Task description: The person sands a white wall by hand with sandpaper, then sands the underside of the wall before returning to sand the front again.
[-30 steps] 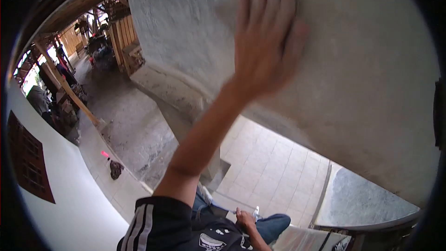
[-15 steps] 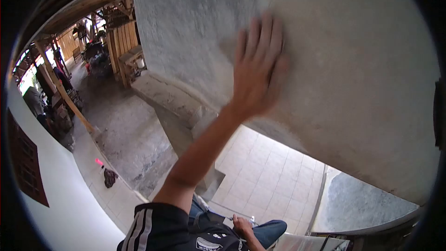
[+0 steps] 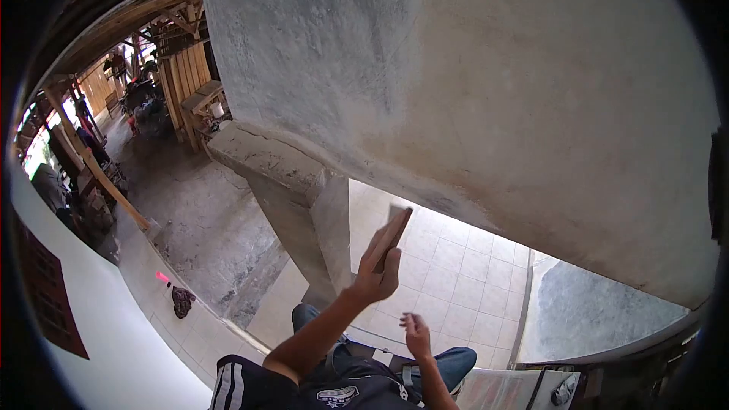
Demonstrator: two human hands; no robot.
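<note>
Left hand (image 3: 377, 277) raised in front of the chest, fingers (image 3: 372, 245) clenched around the lower end of a flat brown wooden board (image 3: 392, 234); board tilted, upper end leaning up and to the right, seen nearly edge-on against the tiled floor (image 3: 448, 273) below. Board well apart from the grey plastered wall (image 3: 493, 83) above it, touching nothing but the hand. Right hand (image 3: 416, 334) lower and just to the right of the left forearm, fingers loosely spread and released, grasping nothing, hovering above the knees in blue jeans (image 3: 448, 364). Dark sleeve with white stripes (image 3: 231, 387) at the bottom edge of the view, with a dark shirt bearing a white print beside it.

Curved rough wall across the whole upper right, darker and damp-looking toward its left part. Concrete pillar (image 3: 304, 205) with a chipped cap directly left of the board, standing at the near edge of the pale tiled floor. Bare cement floor (image 3: 205, 212) stretching away to the left of the pillar, a small red object (image 3: 162, 278) and a dark bundle (image 3: 182, 301) lying near its low white edge. Wooden planks (image 3: 186, 80) and a timber structure farther back at upper left, details too small to tell. Grey cement patch at lower right beside the tiles
</note>
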